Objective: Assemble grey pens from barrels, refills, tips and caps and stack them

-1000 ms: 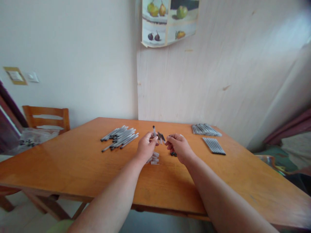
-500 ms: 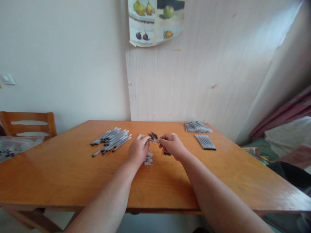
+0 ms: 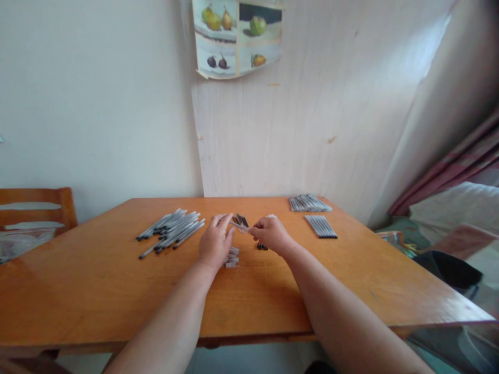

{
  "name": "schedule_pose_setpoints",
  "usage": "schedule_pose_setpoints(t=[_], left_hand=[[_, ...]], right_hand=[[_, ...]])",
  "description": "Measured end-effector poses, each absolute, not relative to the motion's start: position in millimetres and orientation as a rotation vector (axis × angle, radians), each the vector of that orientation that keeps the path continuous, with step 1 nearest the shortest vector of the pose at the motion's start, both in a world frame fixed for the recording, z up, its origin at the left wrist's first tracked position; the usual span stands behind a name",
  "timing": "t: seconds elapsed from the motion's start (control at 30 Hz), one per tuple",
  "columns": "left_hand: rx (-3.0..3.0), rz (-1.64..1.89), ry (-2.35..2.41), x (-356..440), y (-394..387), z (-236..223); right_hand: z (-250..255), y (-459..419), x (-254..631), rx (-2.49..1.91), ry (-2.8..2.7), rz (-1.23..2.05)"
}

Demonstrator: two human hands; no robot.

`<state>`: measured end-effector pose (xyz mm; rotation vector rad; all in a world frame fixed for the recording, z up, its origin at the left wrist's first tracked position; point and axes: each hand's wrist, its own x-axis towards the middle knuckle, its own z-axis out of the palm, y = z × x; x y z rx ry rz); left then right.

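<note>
A thin grey pen (image 3: pixel 238 226) with a clear end lies between my two hands above the table. My right hand (image 3: pixel 272 235) pinches its right end. My left hand (image 3: pixel 215 243) is beside the other end, thumb and fingers apart; whether a fingertip touches the pen is hard to see. Beneath my left hand is a small stack of clear caps (image 3: pixel 233 258), partly covered. Small black pieces (image 3: pixel 262 246) sit under my right hand. Behind the hands are several thin dark refills (image 3: pixel 242 219), and a whitish item partly shows behind my right hand.
A loose pile of grey pens with black ends (image 3: pixel 171 228) spreads over the table's left side. At the right are a neat row of pens (image 3: pixel 320 227) and a bagged-looking bundle of pens (image 3: pixel 310 203). A wooden chair (image 3: pixel 37 202) stands left; a black bin (image 3: pixel 448 272) is right.
My left hand has loosened, its thumb and fingers parting from the pen, while my right hand keeps hold. The view has turned slightly right.
</note>
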<state>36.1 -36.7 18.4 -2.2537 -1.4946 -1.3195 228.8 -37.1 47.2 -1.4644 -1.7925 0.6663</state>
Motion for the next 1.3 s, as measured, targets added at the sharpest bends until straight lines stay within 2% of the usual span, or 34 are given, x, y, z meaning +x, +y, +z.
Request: schedule_pose_setpoints(t=[0.3,0.77,1.03,1.3], left_hand=[[-1.907,-1.109,-1.741,18,-29,18],[-1.785,-0.988,-1.935,17,-24,15],[-1.801,-1.012,-1.933,17,-22,14],[-1.796,-1.03,-1.938,14,-18,10]], right_hand=[[35,-14,261,-1.523,-1.504,0.366],[62,-24,322,-1.99,-1.367,0.085],[40,-37,381,-2.285,-1.212,0.048],[24,-42,378,-2.387,-1.228,0.054]])
